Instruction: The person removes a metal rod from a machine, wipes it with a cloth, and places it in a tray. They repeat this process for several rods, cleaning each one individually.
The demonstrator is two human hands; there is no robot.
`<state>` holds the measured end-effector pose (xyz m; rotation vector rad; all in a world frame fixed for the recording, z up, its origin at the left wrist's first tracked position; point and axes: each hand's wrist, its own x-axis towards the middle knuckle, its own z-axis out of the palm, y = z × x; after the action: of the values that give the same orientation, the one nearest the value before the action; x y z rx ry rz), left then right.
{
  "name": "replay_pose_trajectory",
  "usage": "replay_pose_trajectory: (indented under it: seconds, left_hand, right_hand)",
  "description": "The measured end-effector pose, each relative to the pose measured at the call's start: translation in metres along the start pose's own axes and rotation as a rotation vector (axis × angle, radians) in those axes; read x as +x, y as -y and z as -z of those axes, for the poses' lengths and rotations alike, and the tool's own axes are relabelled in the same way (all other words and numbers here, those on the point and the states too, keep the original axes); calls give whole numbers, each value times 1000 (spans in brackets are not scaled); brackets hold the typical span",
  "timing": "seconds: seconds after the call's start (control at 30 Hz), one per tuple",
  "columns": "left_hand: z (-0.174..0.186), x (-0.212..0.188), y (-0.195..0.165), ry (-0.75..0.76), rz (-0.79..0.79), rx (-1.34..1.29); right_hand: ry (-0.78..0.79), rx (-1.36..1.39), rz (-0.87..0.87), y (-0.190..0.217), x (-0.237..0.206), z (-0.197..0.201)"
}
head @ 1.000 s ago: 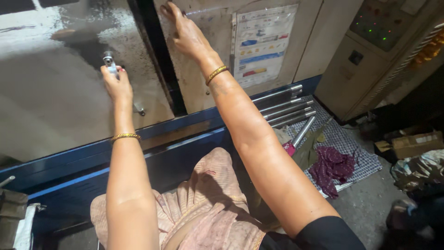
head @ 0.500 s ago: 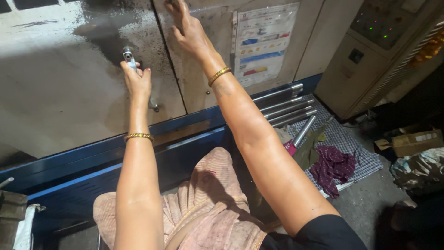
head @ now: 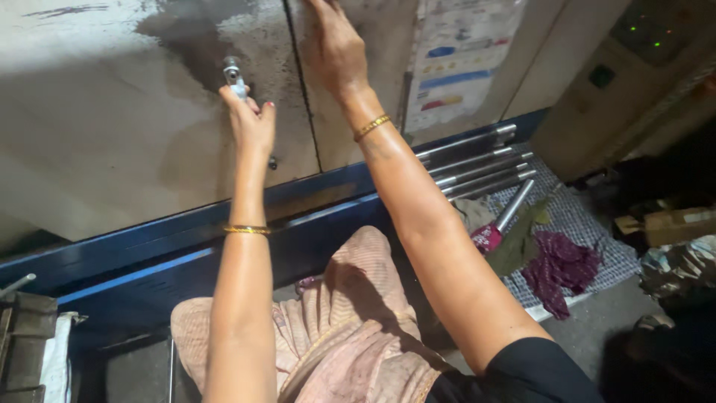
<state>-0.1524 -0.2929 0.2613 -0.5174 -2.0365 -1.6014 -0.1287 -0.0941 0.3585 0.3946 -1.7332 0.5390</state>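
Door handle (head: 233, 73), a small metal knob on the grey, stained sliding panel (head: 112, 142), sits at the far left of the scene, just left of the dark seam where that panel meets its neighbour (head: 350, 134). Over the last second the handle has travelled rightward and the wide dark gap beside it has narrowed to a thin line, so the panel now looks drawn almost fully shut against the other one.

Clenched round the lower part of the handle is the left hand (head: 250, 119), fingers curled on it from below, arm stretched straight up from the near edge with a gold bangle (head: 246, 230) at the wrist. Just to the right, across the seam, the right hand (head: 335, 48) lies flat and released against the neighbouring panel, palm pressed to it, grasping nothing; its fingertips run out of the top of the view. A second bangle (head: 371, 127) circles that wrist.

Below the panels runs a blue metal frame (head: 149, 246). Further right, a stack of shiny metal rods (head: 477, 160) lies on a mesh tray (head: 589, 224) with crumpled maroon and olive rags (head: 559, 265). A pale control cabinet (head: 634, 60) stands at the far right. Pink cloth (head: 350, 328) covers the person's lap, nearest the camera.
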Motion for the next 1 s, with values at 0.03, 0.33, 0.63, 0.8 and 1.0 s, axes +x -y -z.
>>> replay_pose_trajectory:
  seconds: [0.03, 0.33, 0.63, 0.8, 1.0]
  left_hand:
    - [0, -1, 1, -1, -6, -5]
    - [13, -17, 2, 72, -14, -86]
    - [67, -77, 0, 261, 75, -912]
    - [85, -108, 2, 325, 226, -1165]
    - [53, -140, 27, 497, 627, -1329]
  right_hand:
    - [-13, 24, 4, -1, -2, -2]
    - [-123, 16, 2, -15, -24, -33]
    - [-45, 99, -396, -12, -66, -49]
    - [91, 600, -437, 54, -130, -28]
    - [321, 1062, -1254, 47, -190, 13]
